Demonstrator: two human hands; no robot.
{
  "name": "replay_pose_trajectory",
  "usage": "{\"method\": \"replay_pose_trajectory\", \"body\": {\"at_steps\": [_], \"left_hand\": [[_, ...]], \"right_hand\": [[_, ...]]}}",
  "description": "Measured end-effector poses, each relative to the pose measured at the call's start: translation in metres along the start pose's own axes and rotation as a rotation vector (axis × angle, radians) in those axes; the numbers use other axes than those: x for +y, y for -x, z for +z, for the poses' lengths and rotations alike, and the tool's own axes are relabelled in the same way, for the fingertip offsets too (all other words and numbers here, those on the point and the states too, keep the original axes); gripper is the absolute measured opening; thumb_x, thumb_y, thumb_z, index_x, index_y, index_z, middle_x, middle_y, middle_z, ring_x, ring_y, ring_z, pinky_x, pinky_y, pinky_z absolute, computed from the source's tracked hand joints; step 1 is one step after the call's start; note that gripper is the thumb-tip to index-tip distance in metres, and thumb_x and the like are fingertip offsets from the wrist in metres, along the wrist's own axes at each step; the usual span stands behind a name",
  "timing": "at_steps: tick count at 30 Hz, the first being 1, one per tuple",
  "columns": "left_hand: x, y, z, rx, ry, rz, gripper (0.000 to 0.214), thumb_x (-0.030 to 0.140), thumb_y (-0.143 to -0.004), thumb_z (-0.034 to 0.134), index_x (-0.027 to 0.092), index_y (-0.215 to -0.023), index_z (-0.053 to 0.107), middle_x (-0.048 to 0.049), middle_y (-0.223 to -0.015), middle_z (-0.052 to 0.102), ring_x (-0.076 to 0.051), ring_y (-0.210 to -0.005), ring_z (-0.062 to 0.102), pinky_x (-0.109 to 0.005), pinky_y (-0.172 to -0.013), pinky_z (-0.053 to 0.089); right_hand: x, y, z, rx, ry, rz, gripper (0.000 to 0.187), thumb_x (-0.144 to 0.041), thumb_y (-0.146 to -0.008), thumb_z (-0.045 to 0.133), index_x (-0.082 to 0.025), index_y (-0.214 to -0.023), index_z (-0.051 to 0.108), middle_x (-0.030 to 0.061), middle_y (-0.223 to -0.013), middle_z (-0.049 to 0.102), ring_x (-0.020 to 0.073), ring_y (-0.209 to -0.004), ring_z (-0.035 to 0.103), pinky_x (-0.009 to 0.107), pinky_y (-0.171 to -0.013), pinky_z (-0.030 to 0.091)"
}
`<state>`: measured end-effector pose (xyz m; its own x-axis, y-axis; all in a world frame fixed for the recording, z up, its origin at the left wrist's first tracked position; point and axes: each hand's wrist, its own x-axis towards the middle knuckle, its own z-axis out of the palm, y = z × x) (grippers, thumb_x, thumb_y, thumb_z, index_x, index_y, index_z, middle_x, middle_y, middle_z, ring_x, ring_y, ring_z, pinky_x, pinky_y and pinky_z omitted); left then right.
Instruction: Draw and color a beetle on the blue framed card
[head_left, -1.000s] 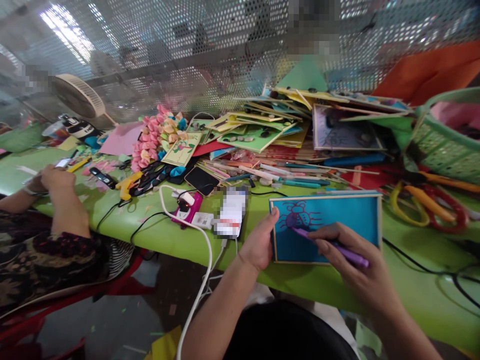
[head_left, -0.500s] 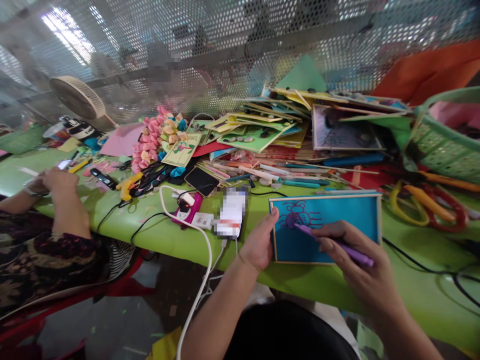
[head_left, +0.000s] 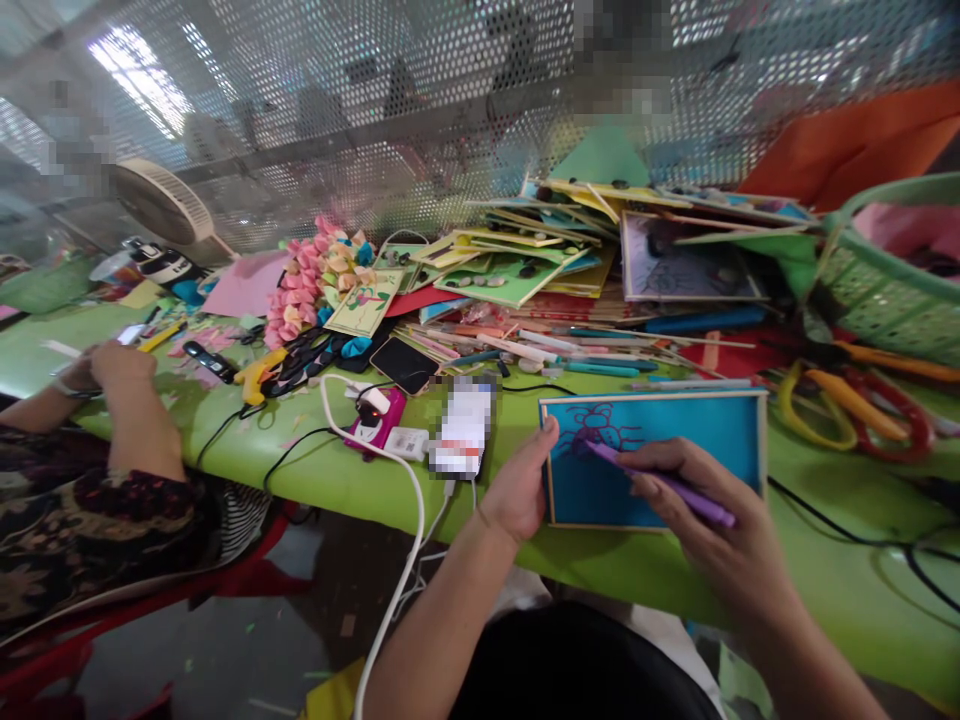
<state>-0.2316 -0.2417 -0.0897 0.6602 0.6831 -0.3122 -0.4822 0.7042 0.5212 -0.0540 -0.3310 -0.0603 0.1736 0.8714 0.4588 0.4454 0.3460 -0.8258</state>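
Observation:
A blue card [head_left: 697, 430] edged with thin wooden sticks lies at the front of the green table, with a line drawing [head_left: 600, 425] of a creature at its upper left, partly coloured purple. My left hand [head_left: 521, 490] grips the card's left edge, thumb on top. Pinched between the fingers of my right hand [head_left: 720, 510] is a purple felt-tip pen [head_left: 697, 500], its tip on the drawing's purple patch. A lit phone [head_left: 463, 430] lies just left of my left hand.
Behind the card lie loose pens [head_left: 540, 345] and a pile of decorated cards [head_left: 517, 275]. Scissors [head_left: 855, 410] and a green basket [head_left: 892, 280] are at right. A power strip [head_left: 375, 425] with a white cable sits at left, beyond it another person's hands [head_left: 120, 370].
My right hand and the pen have shifted slightly left over the drawing. My left hand stays on the card's edge.

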Motion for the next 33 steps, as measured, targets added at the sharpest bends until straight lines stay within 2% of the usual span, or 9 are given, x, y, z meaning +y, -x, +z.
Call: {"method": "replay_pose_trajectory", "body": {"at_steps": [9, 16, 22, 33], "left_hand": [[-0.0011, -0.0012, -0.004, 0.029, -0.012, 0.011, 0.057, 0.058, -0.093, 0.089, 0.015, -0.13, 0.082, -0.0164, -0.127, 0.085, -0.041, -0.135, 0.074, -0.056, -0.121, 0.055], [-0.0013, -0.0001, -0.0019, 0.028, -0.012, 0.018, 0.061, 0.057, -0.093, 0.089, 0.014, -0.135, 0.08, -0.017, -0.132, 0.083, -0.042, -0.138, 0.072, -0.055, -0.122, 0.054], [-0.0009, 0.0006, -0.0015, 0.027, -0.01, 0.016, 0.063, 0.059, -0.089, 0.092, 0.014, -0.131, 0.081, -0.0175, -0.131, 0.083, -0.042, -0.136, 0.073, -0.055, -0.121, 0.054], [0.0017, 0.0006, 0.0004, 0.031, 0.005, -0.009, 0.061, 0.056, -0.097, 0.084, 0.014, -0.141, 0.077, -0.017, -0.13, 0.084, -0.041, -0.133, 0.076, -0.055, -0.12, 0.056]], "right_hand": [[0.0005, 0.0015, -0.0003, 0.019, 0.017, 0.022, 0.013, -0.04, -0.105, 0.076, -0.03, -0.107, 0.083, 0.0023, -0.091, 0.079, 0.0208, -0.078, 0.072, 0.032, -0.071, 0.056], [-0.004, 0.0001, -0.001, -0.019, 0.0, 0.028, 0.015, -0.042, -0.106, 0.075, -0.029, -0.104, 0.083, 0.0028, -0.089, 0.079, 0.0209, -0.077, 0.072, 0.031, -0.07, 0.057], [-0.0067, -0.0014, -0.0014, -0.035, -0.003, 0.021, 0.018, -0.045, -0.106, 0.074, -0.03, -0.103, 0.084, 0.0023, -0.087, 0.08, 0.0203, -0.075, 0.073, 0.03, -0.07, 0.058], [-0.008, 0.0027, -0.0019, -0.031, -0.047, 0.06, 0.019, -0.045, -0.104, 0.076, -0.029, -0.098, 0.084, 0.0031, -0.084, 0.079, 0.0214, -0.074, 0.07, 0.033, -0.068, 0.056]]}}
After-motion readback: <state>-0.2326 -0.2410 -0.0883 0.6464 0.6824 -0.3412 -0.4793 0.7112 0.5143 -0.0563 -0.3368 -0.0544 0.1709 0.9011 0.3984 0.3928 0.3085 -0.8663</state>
